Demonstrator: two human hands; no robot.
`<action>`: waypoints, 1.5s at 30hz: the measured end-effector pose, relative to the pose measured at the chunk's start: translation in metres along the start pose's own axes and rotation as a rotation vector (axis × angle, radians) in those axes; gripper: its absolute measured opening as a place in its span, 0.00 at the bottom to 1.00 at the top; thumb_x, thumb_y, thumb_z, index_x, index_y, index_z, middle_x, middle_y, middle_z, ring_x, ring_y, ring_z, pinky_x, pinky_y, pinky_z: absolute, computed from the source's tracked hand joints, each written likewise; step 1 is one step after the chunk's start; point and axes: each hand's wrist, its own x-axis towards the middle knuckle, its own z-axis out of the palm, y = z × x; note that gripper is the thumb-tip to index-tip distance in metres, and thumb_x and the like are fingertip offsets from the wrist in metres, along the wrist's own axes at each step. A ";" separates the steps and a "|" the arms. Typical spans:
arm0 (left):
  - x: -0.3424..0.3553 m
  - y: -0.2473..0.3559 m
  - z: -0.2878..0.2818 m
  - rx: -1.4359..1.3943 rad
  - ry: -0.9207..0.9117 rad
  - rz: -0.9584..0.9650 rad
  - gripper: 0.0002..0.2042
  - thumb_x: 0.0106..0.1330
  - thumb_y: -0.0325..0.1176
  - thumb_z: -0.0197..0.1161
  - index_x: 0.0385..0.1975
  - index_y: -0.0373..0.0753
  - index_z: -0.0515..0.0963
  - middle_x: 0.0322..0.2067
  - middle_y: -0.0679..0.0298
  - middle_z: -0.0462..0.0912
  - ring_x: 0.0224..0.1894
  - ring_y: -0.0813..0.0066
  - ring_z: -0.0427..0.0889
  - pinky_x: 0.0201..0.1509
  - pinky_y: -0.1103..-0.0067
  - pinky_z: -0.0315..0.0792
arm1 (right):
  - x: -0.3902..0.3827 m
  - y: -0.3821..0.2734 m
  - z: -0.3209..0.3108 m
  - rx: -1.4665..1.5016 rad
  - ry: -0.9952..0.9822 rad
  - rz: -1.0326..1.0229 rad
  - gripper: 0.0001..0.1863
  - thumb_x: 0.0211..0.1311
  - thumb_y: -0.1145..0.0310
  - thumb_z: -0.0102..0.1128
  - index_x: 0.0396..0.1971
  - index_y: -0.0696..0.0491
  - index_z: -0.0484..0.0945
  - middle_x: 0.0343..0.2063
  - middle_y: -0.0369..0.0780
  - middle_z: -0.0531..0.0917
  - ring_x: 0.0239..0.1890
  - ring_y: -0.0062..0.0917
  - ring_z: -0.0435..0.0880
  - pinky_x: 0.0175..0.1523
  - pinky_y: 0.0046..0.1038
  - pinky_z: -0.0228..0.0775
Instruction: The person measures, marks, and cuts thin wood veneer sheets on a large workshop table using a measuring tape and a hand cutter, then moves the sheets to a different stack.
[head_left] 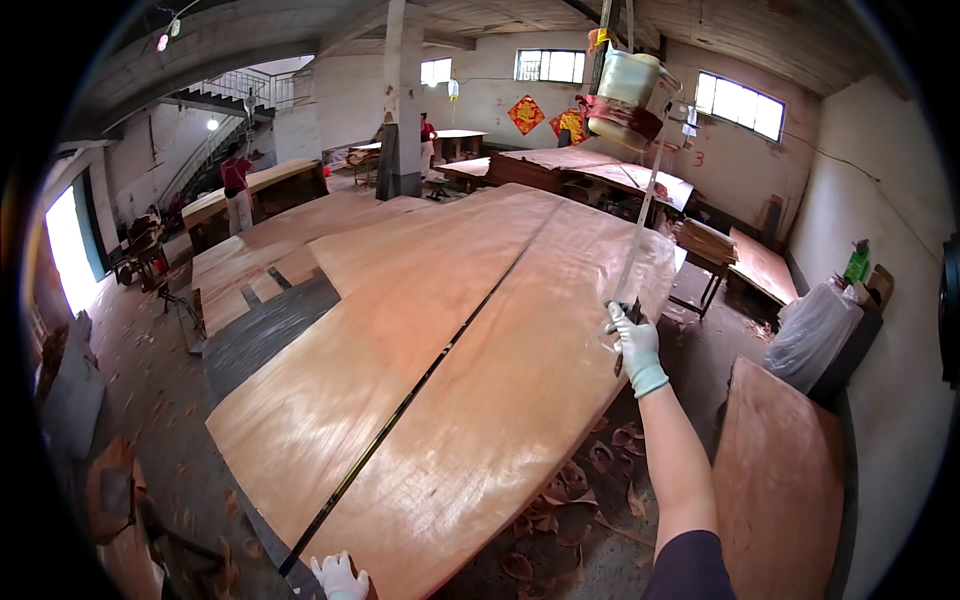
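My left hand (338, 577), in a white glove, rests with fingers apart at the near edge of a large, thin sheet of wood veneer (430, 380). Close to its fingertips ends a long, slim black strip (440, 355) that runs diagonally across the sheet to its far side. At the sheet's right edge my right hand (638, 345), also gloved, is closed round a dark, slim tool (619, 362). A clear hose (643, 220) comes down to this hand from a hanging plastic container (628, 92); the tool's tip is too small to make out.
Veneer curls (560, 500) litter the floor under the right edge. A wood panel (780, 470) leans at the right, below a plastic-wrapped bundle (815, 333). Other stacks (600, 165) stand behind. A concrete pillar (402, 100) and a person in red (236, 180) are farther off.
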 end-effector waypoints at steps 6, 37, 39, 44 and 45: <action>0.063 0.054 -0.019 -0.545 0.236 0.103 0.22 0.53 0.41 0.64 0.46 0.37 0.77 0.48 0.50 0.76 0.57 0.51 0.69 0.65 0.60 0.58 | -0.049 0.031 -0.011 -0.089 -0.151 -0.220 0.08 0.62 0.67 0.65 0.29 0.56 0.80 0.24 0.27 0.78 0.27 0.11 0.71 0.34 0.18 0.65; -0.018 -0.083 -0.075 -1.283 -0.646 0.225 0.15 0.62 0.43 0.65 0.40 0.38 0.84 0.30 0.67 0.86 0.30 0.81 0.78 0.39 0.82 0.72 | -0.503 0.081 0.159 -0.229 -0.920 0.301 0.24 0.65 0.74 0.53 0.62 0.54 0.69 0.17 0.31 0.71 0.19 0.11 0.65 0.27 0.17 0.62; -0.039 -0.133 -0.087 -1.243 -0.643 0.094 0.14 0.63 0.41 0.64 0.39 0.37 0.84 0.30 0.65 0.86 0.29 0.82 0.79 0.36 0.83 0.72 | -0.529 0.071 0.203 -0.347 -0.972 0.162 0.24 0.64 0.73 0.54 0.62 0.54 0.70 0.17 0.35 0.72 0.19 0.14 0.68 0.27 0.20 0.64; -0.086 -0.259 -0.075 -1.311 -0.590 -0.120 0.10 0.67 0.33 0.59 0.39 0.33 0.82 0.30 0.65 0.86 0.30 0.83 0.81 0.35 0.84 0.72 | -0.594 0.083 0.309 -0.494 -0.920 -0.183 0.21 0.67 0.71 0.52 0.60 0.52 0.72 0.23 0.44 0.81 0.19 0.19 0.74 0.29 0.24 0.69; -0.098 -0.286 -0.064 -1.375 -0.534 -0.185 0.10 0.67 0.32 0.58 0.40 0.32 0.81 0.31 0.65 0.86 0.30 0.83 0.81 0.35 0.85 0.72 | -0.603 0.068 0.333 -0.294 -0.916 0.174 0.21 0.69 0.70 0.50 0.61 0.51 0.71 0.27 0.45 0.83 0.17 0.17 0.73 0.25 0.21 0.65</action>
